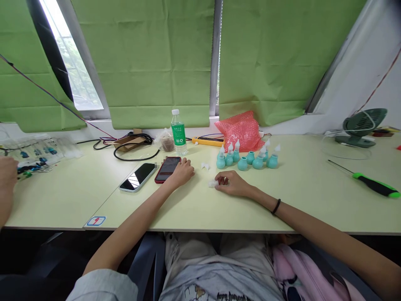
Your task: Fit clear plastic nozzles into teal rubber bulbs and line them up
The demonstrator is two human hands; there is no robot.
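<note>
My right hand (232,183) rests on the table with its fingers pinched on a small translucent white plastic piece (212,183). Behind it stand several teal squeeze bulbs (242,163), most topped with pointed translucent tips (237,145); others have bare necks. Two or three little white pieces (205,166) lie on the table between my hands. At the right edge of a red-cased phone (168,168) is my left hand (183,172), its fingers loosely spread, touching or just over the phone, with nothing held. A second phone (138,177) lies face up to its left.
A water bottle (178,133), a pink bubble-wrap bag (239,131), a yellow tool (208,141) and black cables (133,158) line the back. A screwdriver (369,182) and small fan (360,127) are at right. Another person's hand (8,175) is at far left, near bagged parts (37,152).
</note>
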